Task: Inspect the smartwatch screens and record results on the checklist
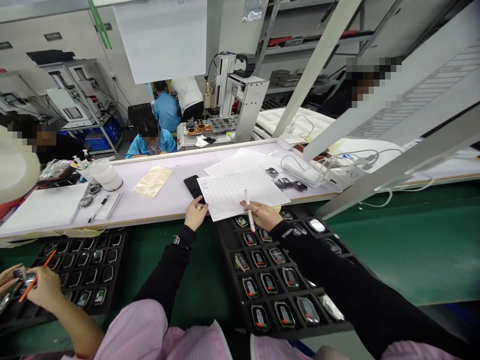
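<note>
My left hand (195, 214) is closed at the left edge of a printed paper sheet (228, 187), its thumb and finger at the margin beside a black phone (192, 187). A white pen (249, 210) with a red end is gripped in my right hand (265, 216), at the sheet's lower right. The sheet lies on the raised shelf and overhangs its front edge. Below my right arm, a black compartment tray (240, 295) holds several square watch units (269, 282), many with lit screens showing red and green. The right sleeve hides some of its slots.
On the shelf (168, 205) stand a white bottle (107, 175), a yellowish dotted sheet (153, 181), black watch parts (287, 183) and cables (330, 165). At left, a co-worker's hands (45, 287) hold an orange stick over another tray (88, 260). A slanted white post rises at right.
</note>
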A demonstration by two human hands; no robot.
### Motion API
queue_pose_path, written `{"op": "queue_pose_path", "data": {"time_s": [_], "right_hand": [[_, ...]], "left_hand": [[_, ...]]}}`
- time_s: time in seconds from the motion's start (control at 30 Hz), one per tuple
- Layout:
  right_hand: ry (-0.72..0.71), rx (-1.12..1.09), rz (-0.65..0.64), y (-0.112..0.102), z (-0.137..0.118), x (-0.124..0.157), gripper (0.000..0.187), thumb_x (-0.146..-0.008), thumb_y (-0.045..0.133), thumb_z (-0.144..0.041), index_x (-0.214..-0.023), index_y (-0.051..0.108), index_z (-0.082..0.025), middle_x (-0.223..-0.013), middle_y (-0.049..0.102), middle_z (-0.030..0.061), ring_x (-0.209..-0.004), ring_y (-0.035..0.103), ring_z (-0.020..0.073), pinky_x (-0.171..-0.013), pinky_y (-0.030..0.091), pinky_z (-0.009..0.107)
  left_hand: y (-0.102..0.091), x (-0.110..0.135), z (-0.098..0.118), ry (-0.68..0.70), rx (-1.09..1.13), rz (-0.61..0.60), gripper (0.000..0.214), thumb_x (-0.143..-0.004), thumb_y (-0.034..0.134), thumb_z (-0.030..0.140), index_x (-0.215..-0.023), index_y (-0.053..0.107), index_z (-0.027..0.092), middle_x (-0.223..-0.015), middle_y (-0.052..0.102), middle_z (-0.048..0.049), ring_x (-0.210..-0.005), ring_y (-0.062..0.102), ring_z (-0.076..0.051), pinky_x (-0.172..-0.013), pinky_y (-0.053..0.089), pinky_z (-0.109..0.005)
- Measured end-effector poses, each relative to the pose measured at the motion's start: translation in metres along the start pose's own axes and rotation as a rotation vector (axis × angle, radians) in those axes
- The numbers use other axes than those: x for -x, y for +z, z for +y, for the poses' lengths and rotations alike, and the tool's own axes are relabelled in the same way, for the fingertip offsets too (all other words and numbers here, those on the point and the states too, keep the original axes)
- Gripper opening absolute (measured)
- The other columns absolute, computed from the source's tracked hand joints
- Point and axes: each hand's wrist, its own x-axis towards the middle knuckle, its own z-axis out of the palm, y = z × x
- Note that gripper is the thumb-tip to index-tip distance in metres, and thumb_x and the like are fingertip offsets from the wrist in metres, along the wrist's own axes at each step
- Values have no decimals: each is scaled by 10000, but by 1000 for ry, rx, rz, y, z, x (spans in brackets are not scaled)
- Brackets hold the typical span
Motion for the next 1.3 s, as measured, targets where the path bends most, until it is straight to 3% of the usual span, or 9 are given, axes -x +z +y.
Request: {"op": "queue_pose_path", "data": {"time_s": [0.2,0.43,0.63,0.73,0.87,0.97,1.07,1.2,1.3], "right_hand": [[-116,307,58,-12,21,-4,283,-853,526,3,-961,713,-178,-1158,713,79,-989,720,243,-775,607,306],[-343,425,10,-38,28,-19,285,-885,538,13,-1013,714,-172,-1209,691,94,-1099,673,247,-901,554,328],[49,422,-226,-42,25,-19,227,-855,553,-63,-1021,679,-156,-1034,738,126,-842,727,262,-750,537,335],[189,254,-302,-47,15,-29,169,-784,644,-170,-953,632,-164,-842,736,85,-751,710,263,-851,503,364],[361,-220,-130,-49,-9,-60,317,-920,516,-489,-795,547,-200,-675,694,58,-749,691,244,-774,506,324],[477,-672,35,-32,-24,-91,553,-966,304,-664,-782,538,-198,-598,658,59,-684,677,217,-702,538,306],[579,-1032,61,-3,-27,-122,605,-916,368,-737,-906,599,-178,-666,667,65,-562,639,187,-543,557,292],[716,-1109,56,34,-13,-156,422,-842,653,-580,-732,545,-186,-628,640,50,-478,590,147,-412,506,235],[707,-1061,94,52,-3,-168,395,-823,700,-493,-675,472,-205,-495,532,-21,-355,453,99,-323,392,195]], "left_hand": [[0,-2,5,212,-319,56,379,-956,413,177,-1283,603,206,-1251,639,-77,-1138,620,-215,-975,508,-327],[19,-24,11,391,-701,-68,487,-915,404,86,-1373,526,200,-1423,552,-66,-1171,597,-247,-928,537,-357],[34,-36,15,457,-931,-194,505,-883,460,86,-1373,526,187,-1472,513,-76,-1099,625,-267,-844,550,-372],[38,-44,18,470,-987,-225,475,-905,463,124,-1368,528,209,-1454,534,-64,-1094,626,-250,-825,543,-346],[42,-51,19,470,-1022,-203,447,-914,469,144,-1349,541,213,-1433,550,-70,-1044,638,-245,-783,537,-346],[43,-52,15,488,-1022,-156,388,-945,443,190,-1309,577,214,-1365,596,-82,-1015,637,-235,-785,526,-348],[42,-50,9,528,-1014,-115,344,-963,419,220,-1234,633,219,-1239,659,-74,-976,630,-217,-809,512,-340],[42,-49,6,571,-1018,-78,341,-964,401,220,-1188,658,212,-1155,682,-69,-920,615,-216,-789,506,-344],[43,-48,6,590,-1026,-70,355,-969,385,221,-1199,654,204,-1152,680,-77,-920,606,-222,-785,504,-351]]}}
